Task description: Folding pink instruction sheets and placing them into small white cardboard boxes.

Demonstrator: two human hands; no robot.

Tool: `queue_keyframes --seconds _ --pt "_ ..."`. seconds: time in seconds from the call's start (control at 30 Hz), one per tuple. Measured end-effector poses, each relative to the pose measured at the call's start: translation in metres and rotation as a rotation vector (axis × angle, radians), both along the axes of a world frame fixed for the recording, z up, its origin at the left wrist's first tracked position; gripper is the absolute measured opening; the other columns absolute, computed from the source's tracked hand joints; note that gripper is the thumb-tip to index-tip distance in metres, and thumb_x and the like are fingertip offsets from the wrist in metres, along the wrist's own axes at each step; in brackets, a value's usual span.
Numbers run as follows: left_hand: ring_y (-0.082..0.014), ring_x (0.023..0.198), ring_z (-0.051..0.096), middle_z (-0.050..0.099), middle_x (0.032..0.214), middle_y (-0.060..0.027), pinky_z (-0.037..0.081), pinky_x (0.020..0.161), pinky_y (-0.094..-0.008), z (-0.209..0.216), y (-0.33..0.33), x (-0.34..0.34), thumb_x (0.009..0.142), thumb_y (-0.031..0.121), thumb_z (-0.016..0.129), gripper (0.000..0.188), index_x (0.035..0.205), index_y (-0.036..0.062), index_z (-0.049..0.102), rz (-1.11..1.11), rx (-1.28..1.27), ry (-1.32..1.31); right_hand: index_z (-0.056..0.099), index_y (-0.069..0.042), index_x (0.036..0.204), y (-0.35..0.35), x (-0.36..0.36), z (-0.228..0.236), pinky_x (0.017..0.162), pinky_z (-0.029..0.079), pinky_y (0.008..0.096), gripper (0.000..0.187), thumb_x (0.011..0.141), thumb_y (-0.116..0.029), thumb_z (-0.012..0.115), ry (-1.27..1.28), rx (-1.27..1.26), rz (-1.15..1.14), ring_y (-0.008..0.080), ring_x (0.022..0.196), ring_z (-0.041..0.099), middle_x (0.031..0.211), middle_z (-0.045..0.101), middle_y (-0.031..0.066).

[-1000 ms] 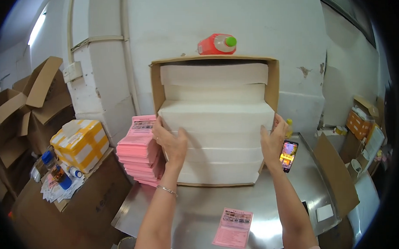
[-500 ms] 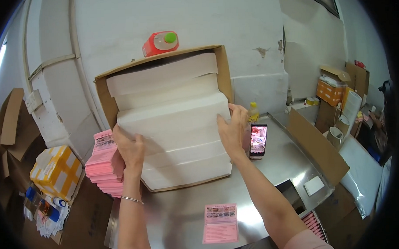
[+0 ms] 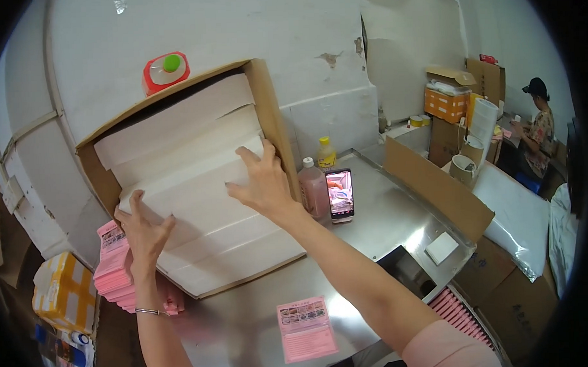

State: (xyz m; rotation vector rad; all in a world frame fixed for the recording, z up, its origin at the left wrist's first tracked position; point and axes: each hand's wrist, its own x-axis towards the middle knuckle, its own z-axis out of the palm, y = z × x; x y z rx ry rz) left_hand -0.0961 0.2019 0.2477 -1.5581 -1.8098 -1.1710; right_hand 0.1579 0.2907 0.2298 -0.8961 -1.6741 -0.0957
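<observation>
A cardboard box (image 3: 265, 97) stands tilted on the metal table, its open side toward me, packed with rows of white paper-like bundles (image 3: 197, 206). My left hand (image 3: 143, 234) rests at the left edge of a middle bundle, thumb and fingers apart. Toward the right edge, my right hand (image 3: 265, 184) touches the same white surface with spread, bent fingers. Neither hand's fingers are wrapped round anything. A stack of pink printed leaflets (image 3: 112, 271) is beside the box, partly behind my left forearm. One pink leaflet (image 3: 307, 328) lies flat in front.
A phone (image 3: 340, 195) stands right of the box, near a pinkish bottle (image 3: 313, 189) and a yellow-capped bottle (image 3: 326, 153). Pink packets (image 3: 460, 317) fill a container at lower right. A cardboard flap (image 3: 436, 188) edges the metal table (image 3: 386, 229). Another person (image 3: 538, 133) sits far right.
My view has turned right, bringing another person into sight. The box appears more tilted. Both my hands have shifted on the white bundles, and the right hand's fingers now spread across their front.
</observation>
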Motion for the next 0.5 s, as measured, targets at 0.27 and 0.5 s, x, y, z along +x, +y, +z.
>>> queue_keyframes --seconds 0.27,0.5 --pt "-0.0444 0.122 0.043 0.041 0.126 -0.0248 0.04 0.103 -0.0484 -0.02 0.01 0.007 0.066 0.019 0.077 0.071 0.129 0.0064 0.047 0.103 0.267 0.011 0.051 -0.006 0.115 0.003 -0.012 0.002 0.085 0.045 0.0526 0.063 0.059 -0.02 0.077 0.136 0.03 -0.067 0.0486 0.099 0.047 0.118 0.035 0.0253" --pt "-0.0337 0.121 0.043 0.039 0.125 -0.0177 0.04 0.103 -0.0442 -0.046 -0.079 0.079 0.065 0.004 0.076 0.074 0.131 0.0007 0.043 0.109 0.526 -0.169 0.052 -0.007 0.114 -0.049 0.022 -0.022 0.098 0.039 0.0525 0.069 0.055 -0.02 0.084 0.338 0.215 0.254 0.0456 0.122 0.043 0.127 0.042 0.0253"
